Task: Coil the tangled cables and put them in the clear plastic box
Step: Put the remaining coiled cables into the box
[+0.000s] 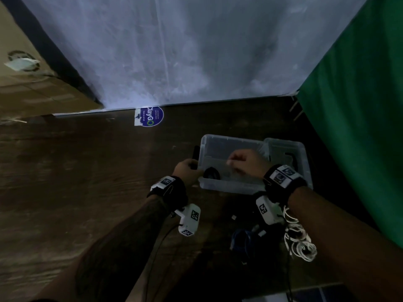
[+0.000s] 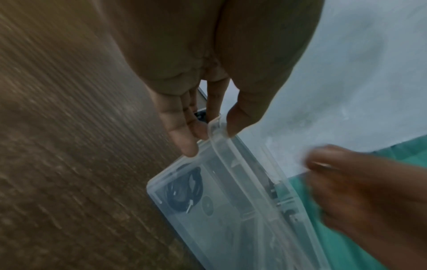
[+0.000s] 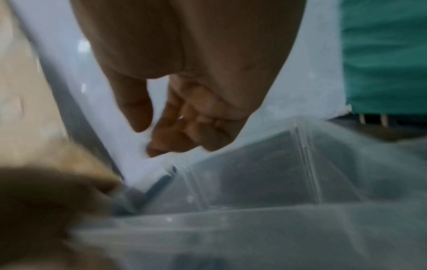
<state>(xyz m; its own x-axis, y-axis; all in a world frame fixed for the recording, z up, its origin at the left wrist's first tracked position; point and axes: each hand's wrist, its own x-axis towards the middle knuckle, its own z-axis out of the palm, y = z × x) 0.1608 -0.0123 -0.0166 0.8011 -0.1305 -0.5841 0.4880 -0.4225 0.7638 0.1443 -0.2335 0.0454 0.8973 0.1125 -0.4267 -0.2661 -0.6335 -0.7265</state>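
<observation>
The clear plastic box (image 1: 231, 186) stands open on the dark wooden table. A coiled black cable (image 1: 211, 173) lies in its near left corner, also visible in the left wrist view as the coiled black cable (image 2: 184, 188). My left hand (image 1: 194, 168) pinches the box's left rim (image 2: 221, 144), thumb inside and fingers outside, next to a black latch (image 1: 196, 153). Just above the box's open top hovers my right hand (image 1: 231, 163), fingers loosely curled and holding nothing (image 3: 157, 135). A tangle of blue cable (image 1: 242, 238) and white cable (image 1: 298, 240) lies near me, under my right forearm.
A second clear plastic piece (image 1: 301, 149), perhaps the lid, leans against the box's right side. A green cloth (image 1: 359, 127) hangs at the right and a grey wall (image 1: 196, 51) rises behind the table. A cardboard box (image 1: 26, 83) stands far left, and a round blue sticker (image 1: 152, 116) marks the table's back edge.
</observation>
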